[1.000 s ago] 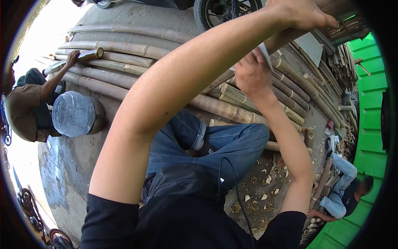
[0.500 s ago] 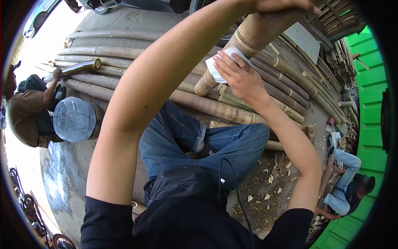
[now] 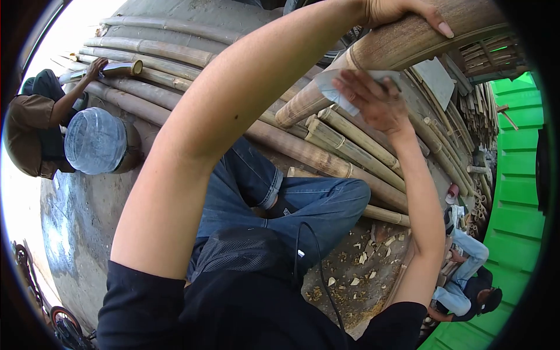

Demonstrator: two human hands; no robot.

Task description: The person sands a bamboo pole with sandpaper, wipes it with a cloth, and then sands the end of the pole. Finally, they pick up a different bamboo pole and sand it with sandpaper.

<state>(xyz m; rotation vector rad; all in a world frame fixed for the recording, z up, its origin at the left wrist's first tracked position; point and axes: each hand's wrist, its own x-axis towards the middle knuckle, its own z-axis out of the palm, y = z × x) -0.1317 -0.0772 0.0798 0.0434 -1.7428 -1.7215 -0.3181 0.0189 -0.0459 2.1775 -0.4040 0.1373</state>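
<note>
A thick brown bamboo pole (image 3: pixel 391 51) slants up across the top right, its lower end above the poles on the ground. My left hand (image 3: pixel 408 13) is wrapped over its upper part, the thumb lying along the near side. My right hand (image 3: pixel 379 106) holds a whitish sheet of sandpaper (image 3: pixel 344 98) against the underside of the pole, lower down than my left hand. The right fingers are a little blurred and lie flat over the sheet. Part of the sandpaper is hidden behind them.
Several bamboo poles (image 3: pixel 315 153) lie across the ground ahead. On the left, a co-worker (image 3: pixel 35 122) has a hand on a shorter bamboo piece (image 3: pixel 125 69), beside a clear plastic container (image 3: pixel 96 141). Another person (image 3: pixel 466 286) sits at right by a green wall (image 3: pixel 513 192). Wood shavings (image 3: pixel 356 274) litter the floor.
My right hand and the sandpaper have moved to the right and slightly down. The pole's upper part appears lower, with more of my left thumb in view. The whole view has shifted a little.
</note>
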